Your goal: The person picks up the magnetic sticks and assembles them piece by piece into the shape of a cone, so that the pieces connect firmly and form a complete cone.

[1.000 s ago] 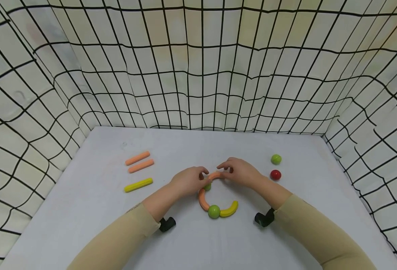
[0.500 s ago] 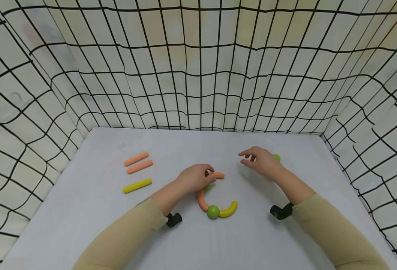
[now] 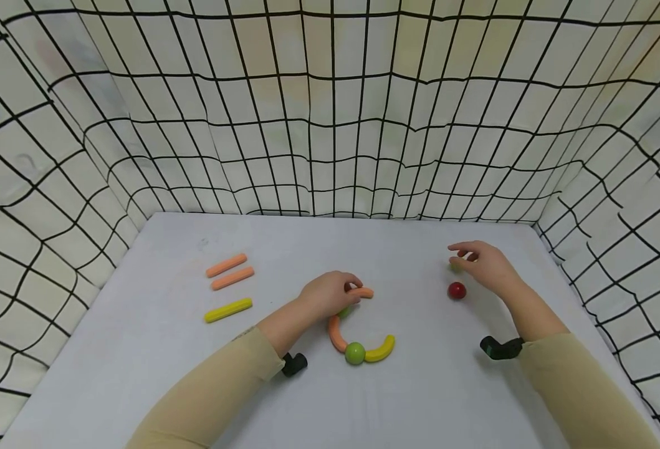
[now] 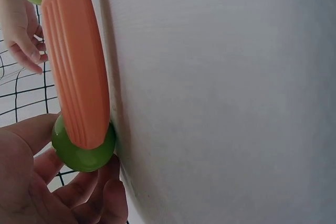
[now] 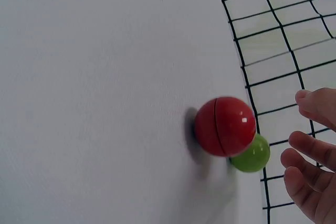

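My left hand (image 3: 328, 296) pinches a green ball (image 4: 84, 157) between thumb and fingers, as the left wrist view shows. From that ball a curved orange stick (image 4: 76, 61) runs to another green ball (image 3: 354, 353), which joins a curved yellow stick (image 3: 381, 350). A second curved orange stick (image 3: 363, 292) sticks out past the left fingers. Over at the right, my right hand (image 3: 489, 267) hovers with spread fingers by a loose green ball (image 5: 252, 154), apart from it in the right wrist view. A red ball (image 5: 226, 125) lies just nearer to me.
Two straight orange sticks (image 3: 226, 265) and a straight yellow stick (image 3: 229, 310) lie on the left of the white table (image 3: 285, 405). Black netting (image 3: 335, 125) over pale walls rises behind and along both sides.
My right hand has left the curved orange stick and moved right, passing over the red ball to the loose green ball. My left hand has stayed at the curved chain, shifting slightly.
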The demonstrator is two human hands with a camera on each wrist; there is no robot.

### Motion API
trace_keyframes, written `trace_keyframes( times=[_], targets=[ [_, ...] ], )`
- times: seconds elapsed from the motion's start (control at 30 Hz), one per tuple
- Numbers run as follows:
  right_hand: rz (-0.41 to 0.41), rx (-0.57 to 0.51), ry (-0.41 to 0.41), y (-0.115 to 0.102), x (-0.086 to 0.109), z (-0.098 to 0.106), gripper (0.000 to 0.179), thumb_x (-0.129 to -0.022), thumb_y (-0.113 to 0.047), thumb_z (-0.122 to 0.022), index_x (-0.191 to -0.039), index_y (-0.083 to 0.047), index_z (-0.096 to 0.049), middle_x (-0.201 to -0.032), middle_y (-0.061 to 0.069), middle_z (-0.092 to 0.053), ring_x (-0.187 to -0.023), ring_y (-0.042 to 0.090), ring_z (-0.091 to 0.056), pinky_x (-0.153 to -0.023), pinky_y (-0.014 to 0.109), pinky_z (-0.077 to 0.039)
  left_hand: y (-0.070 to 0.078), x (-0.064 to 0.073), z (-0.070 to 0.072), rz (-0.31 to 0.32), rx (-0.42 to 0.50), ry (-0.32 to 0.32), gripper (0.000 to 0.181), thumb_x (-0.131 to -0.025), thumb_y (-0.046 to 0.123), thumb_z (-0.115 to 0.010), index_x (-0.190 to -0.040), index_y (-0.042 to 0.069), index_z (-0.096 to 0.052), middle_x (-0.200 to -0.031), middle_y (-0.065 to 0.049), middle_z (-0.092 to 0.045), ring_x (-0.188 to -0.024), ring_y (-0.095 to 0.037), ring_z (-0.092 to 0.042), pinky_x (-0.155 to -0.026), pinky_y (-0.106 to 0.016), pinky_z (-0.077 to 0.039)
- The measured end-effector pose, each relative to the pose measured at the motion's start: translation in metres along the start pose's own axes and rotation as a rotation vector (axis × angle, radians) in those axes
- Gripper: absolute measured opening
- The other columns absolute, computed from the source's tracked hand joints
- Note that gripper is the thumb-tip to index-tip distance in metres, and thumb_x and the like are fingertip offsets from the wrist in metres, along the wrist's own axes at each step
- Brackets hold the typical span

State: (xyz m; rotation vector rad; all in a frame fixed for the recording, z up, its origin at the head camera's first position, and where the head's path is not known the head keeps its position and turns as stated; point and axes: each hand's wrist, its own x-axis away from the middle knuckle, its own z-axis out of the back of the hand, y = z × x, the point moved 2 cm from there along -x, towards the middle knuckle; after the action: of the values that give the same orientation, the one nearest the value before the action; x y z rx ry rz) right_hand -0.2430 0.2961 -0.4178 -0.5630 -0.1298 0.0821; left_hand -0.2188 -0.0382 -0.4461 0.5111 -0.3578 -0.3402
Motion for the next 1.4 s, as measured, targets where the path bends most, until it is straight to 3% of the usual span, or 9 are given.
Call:
trace_keyframes(
  times=[0.23,0.53,0.73,1.4],
  targets=[
    [-0.07,-0.045,0.007,0.033,0.002,0.004,0.047,-0.1,-0.032,-0.06,-0.141,-0.009,-0.054,-0.129,0.021,-0.054,-0.115,0.038,-0.049,-0.084,0.045,-0.048,0.0,-0.002,0.001,0.003,0.003,-0.001,0.029,-0.096,0.031,-0.065,-0.125,0.024,-0.067,-0.106,0.003,-0.066,-0.088,-0.014,-0.057,-0.078,-0.034,-0.048],
    [-0.107,-0.097,-0.051,0.049,-0.003,-0.004,0.053,-0.098,-0.035,-0.063,-0.143,-0.009,-0.051,-0.137,0.023,-0.047,-0.12,0.041,-0.046,-0.089,0.049,-0.047,-0.001,-0.005,0.0,0.012,-0.006,-0.01,0.031,-0.097,0.03,-0.063,-0.128,0.026,-0.066,-0.108,0.003,-0.066,-0.09,-0.014,-0.057,-0.081,-0.035,-0.048],
    [-0.075,-0.08,-0.075,0.052,-0.01,-0.013,0.056,-0.097,-0.034,-0.064,-0.144,-0.007,-0.049,-0.137,0.024,-0.046,-0.117,0.043,-0.046,-0.089,0.05,-0.045,0.0,-0.007,0.001,0.009,-0.008,-0.024,0.034,-0.096,0.027,-0.065,-0.13,0.026,-0.065,-0.109,0.002,-0.066,-0.09,-0.014,-0.057,-0.081,-0.035,-0.048],
    [-0.093,-0.054,-0.023,0.043,-0.008,-0.02,0.051,-0.097,-0.027,-0.064,-0.142,-0.006,-0.05,-0.129,0.023,-0.053,-0.113,0.04,-0.049,-0.088,0.049,-0.046,0.001,-0.01,0.0,0.01,-0.009,-0.025,0.031,-0.095,0.026,-0.065,-0.126,0.026,-0.068,-0.109,0.002,-0.065,-0.091,-0.014,-0.056,-0.081,-0.034,-0.047]
  ],
)
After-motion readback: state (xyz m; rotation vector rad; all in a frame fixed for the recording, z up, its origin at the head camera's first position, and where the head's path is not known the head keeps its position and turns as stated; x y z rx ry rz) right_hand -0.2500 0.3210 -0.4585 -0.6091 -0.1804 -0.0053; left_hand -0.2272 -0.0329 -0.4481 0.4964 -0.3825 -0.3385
